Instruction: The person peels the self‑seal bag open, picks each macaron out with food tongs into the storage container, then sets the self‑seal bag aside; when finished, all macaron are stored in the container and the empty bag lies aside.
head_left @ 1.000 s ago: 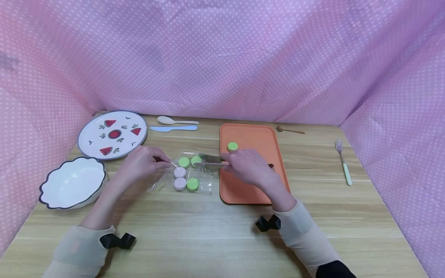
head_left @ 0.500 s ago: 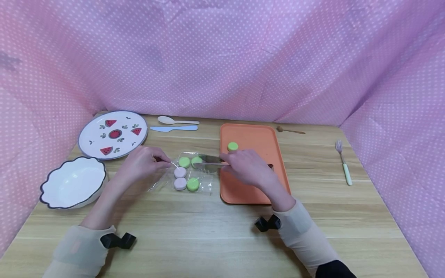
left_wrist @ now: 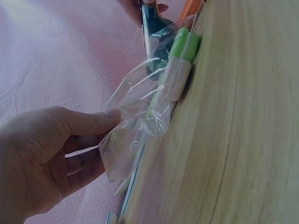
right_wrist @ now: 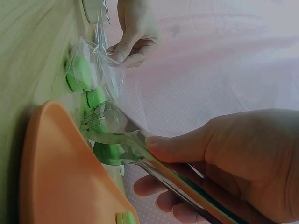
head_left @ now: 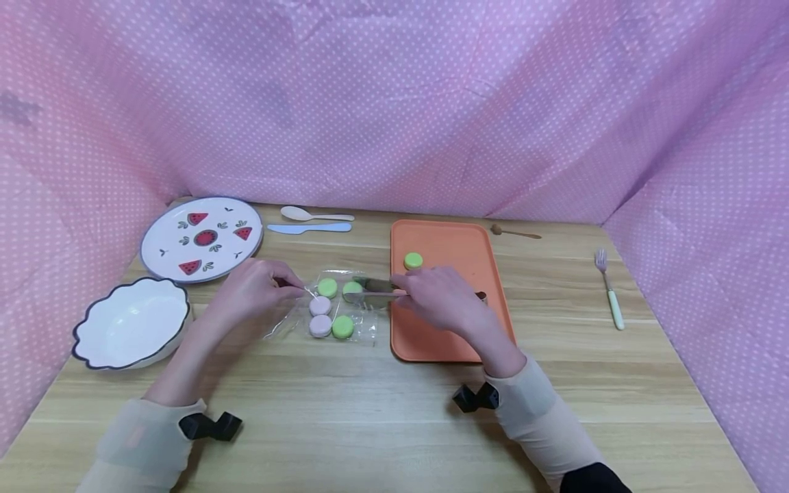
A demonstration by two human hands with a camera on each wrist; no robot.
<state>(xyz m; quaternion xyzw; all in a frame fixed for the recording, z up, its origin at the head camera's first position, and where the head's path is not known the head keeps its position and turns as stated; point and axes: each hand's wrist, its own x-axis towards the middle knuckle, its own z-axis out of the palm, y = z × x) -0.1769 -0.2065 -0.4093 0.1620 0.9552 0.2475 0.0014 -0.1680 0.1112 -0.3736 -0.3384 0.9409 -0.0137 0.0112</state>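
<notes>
My left hand (head_left: 257,291) pinches the edge of a clear plastic bag (left_wrist: 135,88) between thumb and fingers, lifting its mouth. Several green and lilac macarons lie in the bag on the table, among them a lilac macaron (head_left: 320,326) and a green macaron (head_left: 342,326). Metal tongs (right_wrist: 159,163) are gripped by my right hand (head_left: 437,294) above the orange tray (head_left: 425,342). Their ends reach into the bag on either side of the right-hand green macaron (head_left: 353,292); how firmly they clasp it, I cannot tell. Another green macaron (head_left: 413,260) sits on the tray.
A watermelon-patterned plate (head_left: 166,229) and a scalloped white bowl (head_left: 129,322) stand on the left. A pale spoon (head_left: 297,213) and a blue knife (head_left: 308,227) lie at the back. Right of the tray are a small wooden stick (head_left: 518,233) and a green-handled fork (head_left: 614,308).
The tongs' ends and the green macaron between them have shifted slightly towards me and to the right. My left hand stays in place on the bag.
</notes>
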